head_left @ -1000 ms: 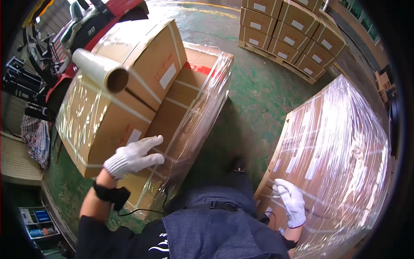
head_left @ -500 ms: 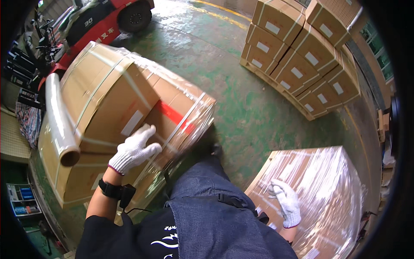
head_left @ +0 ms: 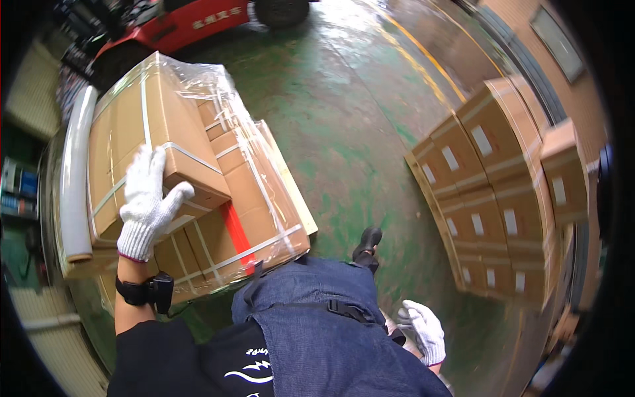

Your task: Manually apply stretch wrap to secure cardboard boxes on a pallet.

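My left hand (head_left: 149, 202), in a white knit glove, lies flat with fingers spread on the top cardboard box (head_left: 142, 132) of a pallet stack wrapped in clear film (head_left: 245, 192). A roll of stretch film (head_left: 74, 175) lies along the left side of that top box, just left of the hand. My right hand (head_left: 423, 329), also gloved, hangs low beside my hip with loosely curled fingers and nothing in it. A black band with a small device sits on my left wrist. My denim apron fills the lower middle of the picture.
A red forklift (head_left: 185, 26) stands behind the stack. Another stack of strapped cardboard boxes (head_left: 503, 198) stands at the right on the green floor (head_left: 350, 119). Yellow floor lines run at the top right. Shelving with small items sits at the far left.
The view has swung left. My right hand has come off the film-wrapped stack at the right, which is out of sight, and hangs free. My left hand stays on the box top.
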Available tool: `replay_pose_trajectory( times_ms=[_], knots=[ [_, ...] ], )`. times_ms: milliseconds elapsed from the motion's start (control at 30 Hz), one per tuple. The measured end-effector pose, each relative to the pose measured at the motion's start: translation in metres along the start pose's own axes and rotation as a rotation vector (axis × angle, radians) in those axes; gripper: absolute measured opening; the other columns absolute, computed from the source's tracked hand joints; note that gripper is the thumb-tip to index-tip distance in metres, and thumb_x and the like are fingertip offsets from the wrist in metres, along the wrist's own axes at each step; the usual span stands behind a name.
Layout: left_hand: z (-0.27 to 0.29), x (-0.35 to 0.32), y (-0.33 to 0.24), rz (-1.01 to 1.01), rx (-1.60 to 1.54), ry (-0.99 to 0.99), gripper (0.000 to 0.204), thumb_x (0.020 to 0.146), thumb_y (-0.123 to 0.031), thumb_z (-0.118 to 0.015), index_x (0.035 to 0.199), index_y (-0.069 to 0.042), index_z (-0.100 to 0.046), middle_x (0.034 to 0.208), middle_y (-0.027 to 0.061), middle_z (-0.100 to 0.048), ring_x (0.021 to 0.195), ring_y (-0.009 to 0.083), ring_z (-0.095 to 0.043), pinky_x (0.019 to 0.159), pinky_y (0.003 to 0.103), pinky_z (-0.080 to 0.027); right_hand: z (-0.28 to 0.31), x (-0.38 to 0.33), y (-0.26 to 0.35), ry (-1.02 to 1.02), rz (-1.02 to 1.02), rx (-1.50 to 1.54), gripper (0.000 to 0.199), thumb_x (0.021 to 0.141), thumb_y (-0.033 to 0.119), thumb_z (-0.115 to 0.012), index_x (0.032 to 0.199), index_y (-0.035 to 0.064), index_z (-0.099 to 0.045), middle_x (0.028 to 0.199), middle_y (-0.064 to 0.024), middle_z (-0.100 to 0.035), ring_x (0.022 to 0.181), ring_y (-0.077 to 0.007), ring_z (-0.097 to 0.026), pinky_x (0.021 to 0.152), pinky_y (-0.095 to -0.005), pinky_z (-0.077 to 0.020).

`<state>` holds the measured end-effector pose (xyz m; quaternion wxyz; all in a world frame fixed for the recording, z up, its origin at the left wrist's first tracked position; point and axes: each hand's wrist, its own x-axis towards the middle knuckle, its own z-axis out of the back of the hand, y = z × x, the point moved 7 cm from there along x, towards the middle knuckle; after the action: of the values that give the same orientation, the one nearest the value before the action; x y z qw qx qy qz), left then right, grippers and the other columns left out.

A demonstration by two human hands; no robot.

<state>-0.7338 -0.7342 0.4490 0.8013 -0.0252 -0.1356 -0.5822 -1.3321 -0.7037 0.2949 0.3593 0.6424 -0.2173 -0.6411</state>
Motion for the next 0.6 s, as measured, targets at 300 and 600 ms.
replay_pose_trajectory(
  times_ms=[300,600],
  knots=[
    [-0.045,-0.007,0.006,0.482,0.176,0.196,0.109,0.082,-0.063,-0.068,0.160,-0.005,-0.018,0.166,0.0204,-0.015,0.154,0.0366,-0.012,0.126,0.048,-0.005,0.047,0.222,0.199,0.297,0.220,-0.486,0.033,0.097,0.019,-0.067,0.125,0.0016,-0.067,0.113,-0.0100,-0.072,0.096,-0.0144,-0.068,0.084,-0.0294,-0.0559],
    [-0.031,0.005,-0.015,0.722,0.221,0.293,0.110,0.081,-0.063,-0.069,0.162,-0.010,-0.015,0.168,0.0164,-0.010,0.155,0.0351,-0.007,0.126,0.049,-0.003,-0.117,0.315,0.350,0.767,0.516,-1.166,0.043,0.094,0.040,-0.066,0.124,0.0102,-0.069,0.117,-0.0147,-0.071,0.106,-0.0295,-0.069,0.094,-0.0358,-0.0525]
  ],
)
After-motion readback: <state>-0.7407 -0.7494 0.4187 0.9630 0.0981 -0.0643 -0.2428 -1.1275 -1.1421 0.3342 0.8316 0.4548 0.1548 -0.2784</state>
